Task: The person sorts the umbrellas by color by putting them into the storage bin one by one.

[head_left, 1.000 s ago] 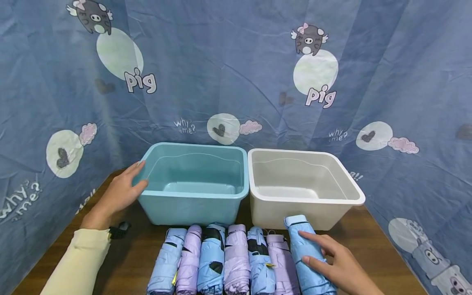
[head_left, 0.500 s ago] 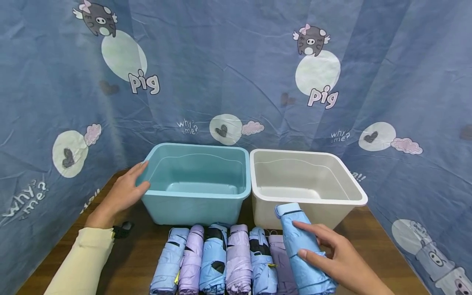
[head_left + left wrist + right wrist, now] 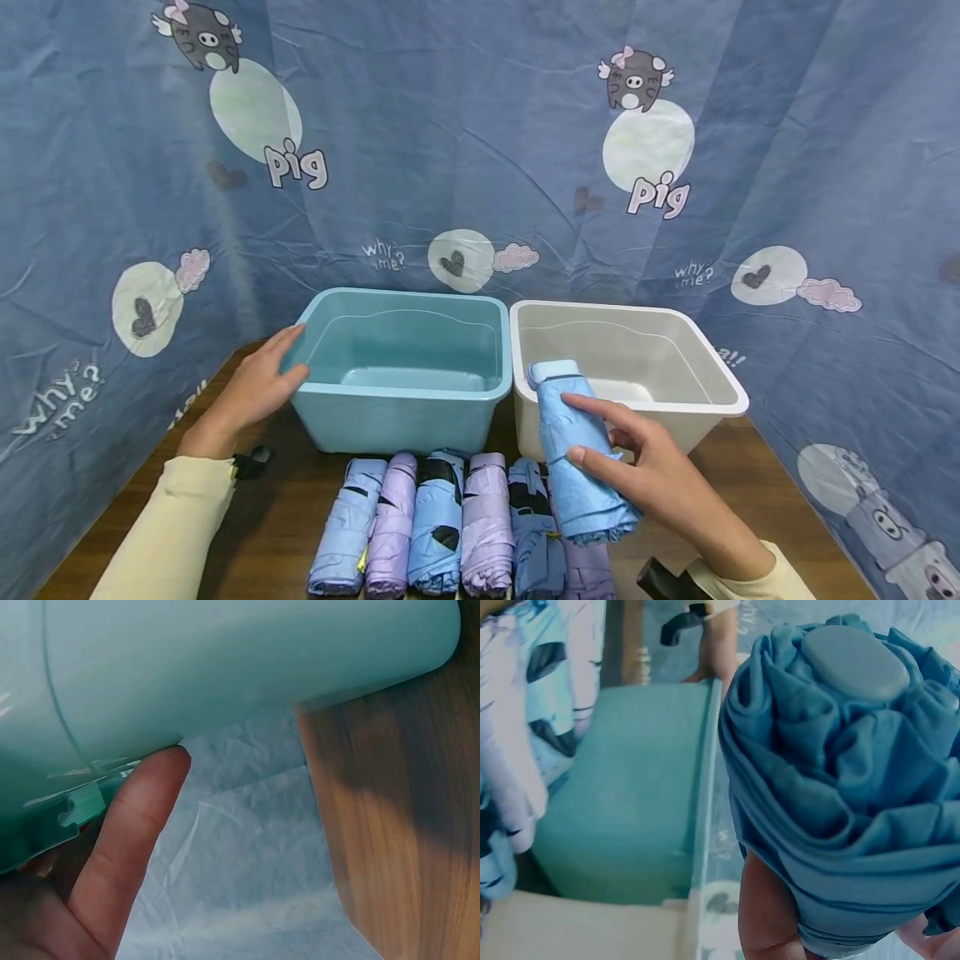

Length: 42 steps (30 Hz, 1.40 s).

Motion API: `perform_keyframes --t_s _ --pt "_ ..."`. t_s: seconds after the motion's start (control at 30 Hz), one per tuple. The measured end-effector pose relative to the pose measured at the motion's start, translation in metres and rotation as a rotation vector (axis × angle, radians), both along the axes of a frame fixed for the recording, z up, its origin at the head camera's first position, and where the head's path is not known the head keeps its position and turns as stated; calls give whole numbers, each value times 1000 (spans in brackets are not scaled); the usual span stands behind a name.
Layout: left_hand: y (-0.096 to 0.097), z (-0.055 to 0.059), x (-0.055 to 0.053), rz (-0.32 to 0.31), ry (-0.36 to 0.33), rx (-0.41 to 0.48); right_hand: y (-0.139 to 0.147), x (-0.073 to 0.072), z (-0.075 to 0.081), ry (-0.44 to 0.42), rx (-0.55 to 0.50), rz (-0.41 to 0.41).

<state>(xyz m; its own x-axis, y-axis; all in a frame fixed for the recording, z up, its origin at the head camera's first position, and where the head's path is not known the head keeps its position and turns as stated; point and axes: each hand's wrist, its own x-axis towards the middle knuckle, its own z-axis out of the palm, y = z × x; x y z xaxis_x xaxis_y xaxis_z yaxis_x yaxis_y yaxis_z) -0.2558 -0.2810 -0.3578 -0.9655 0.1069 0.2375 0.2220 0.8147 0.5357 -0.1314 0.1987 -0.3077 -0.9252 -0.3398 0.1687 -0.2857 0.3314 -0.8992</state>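
A folded blue umbrella [image 3: 576,454], rolled up in its fabric, hangs tilted above the table in my right hand [image 3: 645,467]. Thumb and fingers grip its side. Its top overlaps the front wall of the white bin [image 3: 660,429] in the head view. The right wrist view shows the round end cap [image 3: 855,664] amid gathered fabric. At the left rim of the teal bin [image 3: 390,421] rests my left hand [image 3: 258,383], its fingers fairly straight. In the left wrist view the thumb [image 3: 139,817] touches the bin's outer wall; the other fingers are mostly hidden.
Several folded umbrellas, blue ones like this one [image 3: 347,529] and purple ones like this one [image 3: 487,525], lie in a row before the bins on the wooden table [image 3: 262,517]. A blue patterned cloth [image 3: 480,150] hangs behind. The two bins stand side by side.
My right hand has lifted the blue umbrella from the row's right end and carried it up and leftward, toward the white bin. My left hand has stayed at the teal bin's rim.
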Motion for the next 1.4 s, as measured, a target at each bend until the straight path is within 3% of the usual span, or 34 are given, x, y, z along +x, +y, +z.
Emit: perform_keyframes --t_s 0.17,0.5,0.83,1.17,1.4 --pt "-4 1 1 6 16 -4 -19 -13 11 42 -21 18" --pt "-3 0 0 -3 26 -6 -55 -42 21 -39 -42 13" --pt "-3 2 2 5 6 7 -86 -63 21 -35 -97 43" --pt "0 -3 -1 24 53 21 -114 -86 17 34 -66 -19" --pt "-2 -3 -1 30 57 28 -138 -101 12 19 -104 -47"
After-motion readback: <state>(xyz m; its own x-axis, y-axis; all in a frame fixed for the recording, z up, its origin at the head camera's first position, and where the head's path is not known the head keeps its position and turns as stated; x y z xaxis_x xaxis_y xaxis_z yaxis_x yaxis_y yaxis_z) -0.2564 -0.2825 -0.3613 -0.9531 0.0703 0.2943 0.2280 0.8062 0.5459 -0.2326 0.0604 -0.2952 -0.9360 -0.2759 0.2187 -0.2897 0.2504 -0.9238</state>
